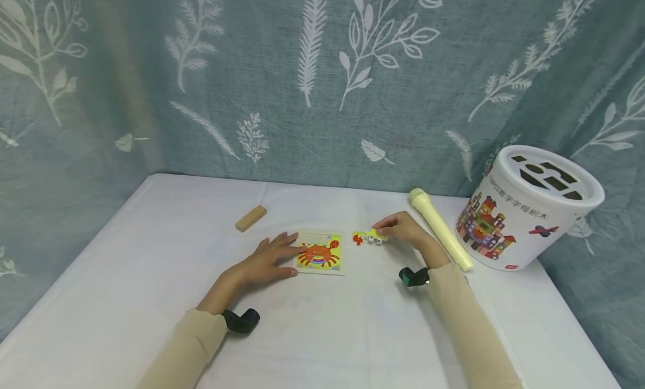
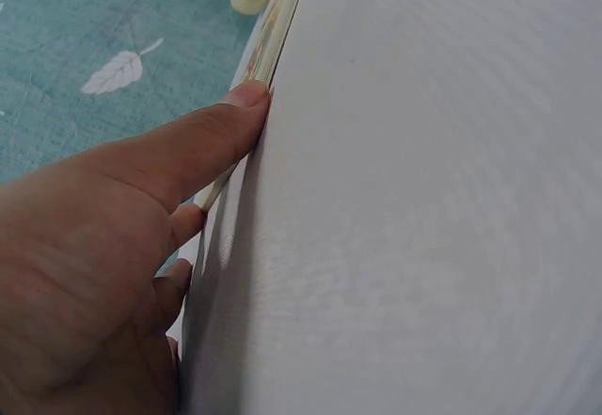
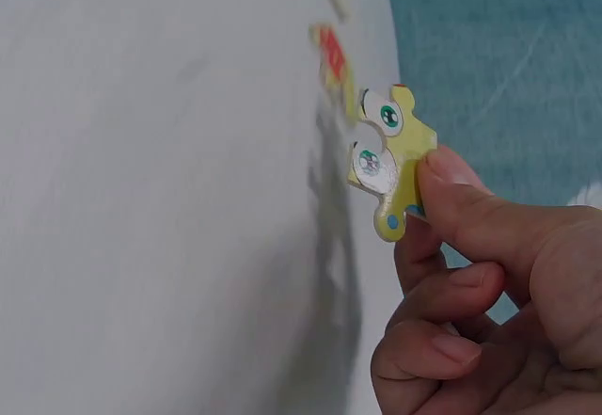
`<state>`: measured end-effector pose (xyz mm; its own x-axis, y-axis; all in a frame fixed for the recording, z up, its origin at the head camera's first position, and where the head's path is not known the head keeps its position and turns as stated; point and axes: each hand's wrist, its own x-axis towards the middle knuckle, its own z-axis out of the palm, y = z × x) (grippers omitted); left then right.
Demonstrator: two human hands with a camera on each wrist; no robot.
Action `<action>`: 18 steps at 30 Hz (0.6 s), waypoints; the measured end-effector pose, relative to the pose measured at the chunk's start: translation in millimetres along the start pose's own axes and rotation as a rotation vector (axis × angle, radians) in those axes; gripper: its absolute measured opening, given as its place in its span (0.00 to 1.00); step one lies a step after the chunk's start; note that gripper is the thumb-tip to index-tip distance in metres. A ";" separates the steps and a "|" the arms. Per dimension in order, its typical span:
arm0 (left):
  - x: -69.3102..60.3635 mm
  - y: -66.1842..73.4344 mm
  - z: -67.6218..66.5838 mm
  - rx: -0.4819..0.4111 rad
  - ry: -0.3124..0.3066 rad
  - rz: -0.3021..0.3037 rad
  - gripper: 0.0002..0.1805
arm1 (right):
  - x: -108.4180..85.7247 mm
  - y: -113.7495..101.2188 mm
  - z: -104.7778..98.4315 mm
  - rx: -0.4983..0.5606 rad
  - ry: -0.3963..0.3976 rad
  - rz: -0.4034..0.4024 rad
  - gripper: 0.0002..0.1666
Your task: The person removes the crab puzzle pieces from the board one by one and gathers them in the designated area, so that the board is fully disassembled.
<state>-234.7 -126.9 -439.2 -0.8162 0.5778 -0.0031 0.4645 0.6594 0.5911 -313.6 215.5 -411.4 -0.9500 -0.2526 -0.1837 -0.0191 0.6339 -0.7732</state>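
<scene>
Left hand (image 1: 269,260), fingers spread, hides part of one crab puzzle board (image 1: 321,256); right hand (image 1: 405,230) pinches one two-eyed puzzle piece (image 3: 401,156), one blurred red-and-yellow piece (image 3: 333,57) nearby.

The puzzle (image 1: 319,256) lies left of the bucket (image 1: 509,215)

Lettering “数字字母积木” (image 1: 524,205) on white bucket (image 1: 526,226)

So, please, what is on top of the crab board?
On the crab board, a crab picture shows, and the left hand rests its fingers over the left edge. The part under them is covered and cannot be seen.
</scene>
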 end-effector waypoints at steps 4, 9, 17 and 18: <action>-0.1 -1.6 0.5 0.002 -0.001 0.006 0.29 | -0.7 11.1 -3.9 -0.020 0.005 0.036 0.12; 0.1 -0.3 0.9 -0.001 0.000 0.007 0.29 | 1.2 15.3 -1.7 -0.063 0.037 0.023 0.12; -0.3 -0.1 0.3 -0.001 0.006 0.007 0.30 | 4.4 16.3 2.6 -0.071 0.085 0.027 0.10; -0.4 -0.6 0.6 -0.003 0.011 0.014 0.30 | 4.4 15.9 3.2 -0.069 0.089 0.030 0.10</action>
<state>-234.4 -127.3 -440.1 -0.8131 0.5820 0.0142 0.4753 0.6496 0.5935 -317.0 222.2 -426.4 -0.9743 -0.1688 -0.1493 -0.0085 0.6896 -0.7241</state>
